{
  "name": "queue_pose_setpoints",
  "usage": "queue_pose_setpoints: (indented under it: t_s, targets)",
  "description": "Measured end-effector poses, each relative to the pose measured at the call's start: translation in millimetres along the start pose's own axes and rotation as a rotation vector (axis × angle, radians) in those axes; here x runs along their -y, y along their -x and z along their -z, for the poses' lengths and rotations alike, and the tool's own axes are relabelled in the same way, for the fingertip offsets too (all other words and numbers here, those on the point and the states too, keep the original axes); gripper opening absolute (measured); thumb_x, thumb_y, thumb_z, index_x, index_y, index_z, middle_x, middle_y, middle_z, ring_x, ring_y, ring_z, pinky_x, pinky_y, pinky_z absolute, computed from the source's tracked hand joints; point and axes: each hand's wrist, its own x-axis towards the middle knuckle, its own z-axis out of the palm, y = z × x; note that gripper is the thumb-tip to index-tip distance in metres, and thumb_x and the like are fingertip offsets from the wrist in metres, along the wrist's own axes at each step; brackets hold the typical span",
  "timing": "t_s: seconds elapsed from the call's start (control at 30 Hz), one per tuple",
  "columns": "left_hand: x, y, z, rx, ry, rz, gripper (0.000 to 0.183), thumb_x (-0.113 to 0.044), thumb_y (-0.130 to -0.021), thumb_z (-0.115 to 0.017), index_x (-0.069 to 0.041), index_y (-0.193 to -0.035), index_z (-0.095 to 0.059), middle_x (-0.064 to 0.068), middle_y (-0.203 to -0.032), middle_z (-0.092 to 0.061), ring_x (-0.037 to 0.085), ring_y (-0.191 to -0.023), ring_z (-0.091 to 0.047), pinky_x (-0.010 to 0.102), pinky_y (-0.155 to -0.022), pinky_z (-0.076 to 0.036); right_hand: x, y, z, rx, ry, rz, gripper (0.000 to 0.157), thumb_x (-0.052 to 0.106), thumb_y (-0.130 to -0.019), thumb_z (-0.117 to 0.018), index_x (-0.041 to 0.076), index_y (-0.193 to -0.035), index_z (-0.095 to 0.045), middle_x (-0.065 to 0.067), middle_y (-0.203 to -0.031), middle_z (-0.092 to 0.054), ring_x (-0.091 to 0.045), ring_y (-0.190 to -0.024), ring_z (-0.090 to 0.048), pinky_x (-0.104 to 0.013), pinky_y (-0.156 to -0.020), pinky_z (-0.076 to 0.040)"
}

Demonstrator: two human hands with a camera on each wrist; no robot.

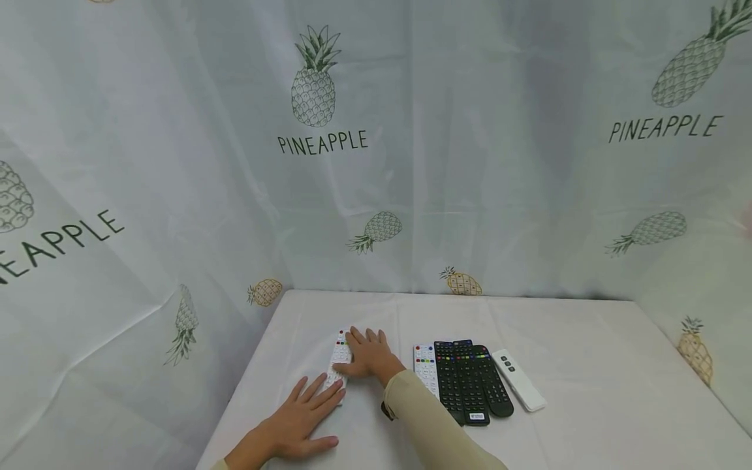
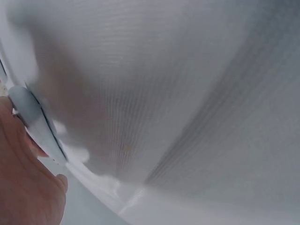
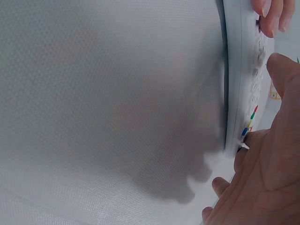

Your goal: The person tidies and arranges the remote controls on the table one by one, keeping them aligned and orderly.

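Note:
A white remote control (image 1: 339, 356) with small coloured buttons lies on the white-covered table, left of the other remotes. My right hand (image 1: 371, 356) rests over its upper right side with fingers extended. In the right wrist view the white remote (image 3: 240, 75) shows its side edge, with the right hand (image 3: 269, 154) by the coloured buttons. My left hand (image 1: 299, 421) lies with straight, spread fingers, its fingertips at the remote's lower end. The left wrist view shows the left hand (image 2: 28, 173) beside the rounded end of the white remote (image 2: 35, 112). Neither hand is curled round it.
Right of the hands lies a row of remotes: a white one (image 1: 425, 367) with coloured buttons, several black ones (image 1: 470, 385) close together, and a slim white one (image 1: 519, 380) set at a slant. A pineapple-print curtain (image 1: 470, 163) hangs behind and beside the table.

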Motion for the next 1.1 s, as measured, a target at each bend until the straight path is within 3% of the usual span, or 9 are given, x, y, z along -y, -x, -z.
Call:
queue_pose_setpoints:
  t_s: [0.13, 0.23, 0.33, 0.4, 0.5, 0.63, 0.87, 0.97, 1.1]
  targets:
    - [0.2, -0.2, -2.0, 0.021, 0.043, 0.015, 0.075, -0.063, -0.097, -0.044, -0.02, -0.157, -0.031, -0.001, -0.163, -0.029, 0.037, -0.15, -0.022, 0.062, -0.113, -0.012, 0.4, 1.8, 0.8, -0.003, -0.018, 0.0, 0.086, 0.071, -0.09, -0.046, 0.019, -0.156, -0.031, 0.0, -0.164, -0.027, -0.035, -0.149, -0.028, -0.056, -0.121, -0.017]
    - [1.0, -0.4, -3.7, 0.016, 0.044, 0.015, 0.076, -0.064, -0.096, -0.043, -0.021, -0.157, -0.03, -0.001, -0.164, -0.028, 0.037, -0.15, -0.021, 0.054, -0.119, 0.006, 0.4, 2.2, 0.9, -0.001, -0.027, -0.005, 0.086, 0.072, -0.09, -0.046, 0.019, -0.156, -0.031, -0.001, -0.164, -0.027, -0.035, -0.149, -0.027, -0.056, -0.121, -0.016]
    - [2.6, -0.8, -5.6, 0.005, 0.026, 0.005, 0.076, -0.065, -0.096, -0.042, -0.021, -0.157, -0.029, -0.002, -0.164, -0.028, 0.038, -0.15, -0.022, 0.039, -0.117, 0.024, -0.5, 0.8, 0.3, -0.003, -0.021, -0.011, 0.087, 0.072, -0.089, -0.046, 0.019, -0.156, -0.031, 0.0, -0.164, -0.027, -0.035, -0.149, -0.028, -0.056, -0.121, -0.017]
    - [3.1, -1.2, -5.6, 0.007, 0.029, 0.007, 0.076, -0.065, -0.096, -0.043, -0.021, -0.157, -0.029, -0.002, -0.164, -0.028, 0.037, -0.15, -0.022, 0.04, -0.116, 0.026, -1.7, -0.7, -1.6, -0.004, -0.017, -0.011, 0.087, 0.073, -0.089, -0.046, 0.019, -0.156, -0.031, 0.0, -0.164, -0.026, -0.035, -0.149, -0.028, -0.056, -0.121, -0.017]
    - [2.8, -1.4, -4.5, 0.016, 0.036, 0.014, 0.076, -0.065, -0.096, -0.043, -0.021, -0.157, -0.03, -0.002, -0.163, -0.028, 0.037, -0.15, -0.022, 0.054, -0.117, 0.008, -2.8, -1.5, -3.2, 0.001, -0.013, -0.007, 0.088, 0.074, -0.089, -0.045, 0.02, -0.157, -0.029, 0.0, -0.165, -0.025, -0.035, -0.149, -0.027, -0.057, -0.121, -0.017]
    - [2.0, -1.4, -2.7, 0.028, 0.061, 0.029, 0.075, -0.064, -0.096, -0.044, -0.021, -0.157, -0.031, -0.002, -0.163, -0.03, 0.037, -0.15, -0.023, 0.061, -0.11, -0.012, -2.5, -0.3, -3.2, 0.007, -0.014, -0.001, 0.089, 0.074, -0.089, -0.045, 0.02, -0.157, -0.028, 0.0, -0.165, -0.024, -0.035, -0.149, -0.027, -0.057, -0.121, -0.017]
    - [1.4, -1.6, -1.7, 0.023, 0.053, 0.031, 0.075, -0.064, -0.096, -0.044, -0.021, -0.156, -0.032, -0.002, -0.163, -0.03, 0.036, -0.15, -0.023, 0.061, -0.11, -0.011, -2.9, -1.6, -4.2, -0.004, -0.009, -0.003, 0.088, 0.074, -0.089, -0.045, 0.02, -0.157, -0.029, 0.001, -0.165, -0.024, -0.035, -0.149, -0.028, -0.057, -0.12, -0.017]
    - [0.7, -1.4, -2.3, 0.02, 0.052, 0.031, 0.075, -0.064, -0.096, -0.044, -0.021, -0.156, -0.032, -0.001, -0.163, -0.03, 0.036, -0.15, -0.023, 0.056, -0.117, 0.002, -3.3, -2.5, -5.0, -0.005, -0.013, -0.003, 0.088, 0.074, -0.09, -0.045, 0.02, -0.157, -0.029, 0.001, -0.165, -0.025, -0.035, -0.149, -0.028, -0.057, -0.12, -0.017]
    - [0.3, -1.6, -3.4, 0.019, 0.031, 0.026, 0.076, -0.065, -0.096, -0.043, -0.021, -0.157, -0.031, -0.001, -0.163, -0.029, 0.037, -0.15, -0.024, 0.036, -0.115, 0.027, -4.3, -2.8, -5.1, -0.007, -0.013, -0.001, 0.087, 0.074, -0.09, -0.044, 0.02, -0.157, -0.029, 0.001, -0.164, -0.026, -0.035, -0.149, -0.029, -0.057, -0.12, -0.018]
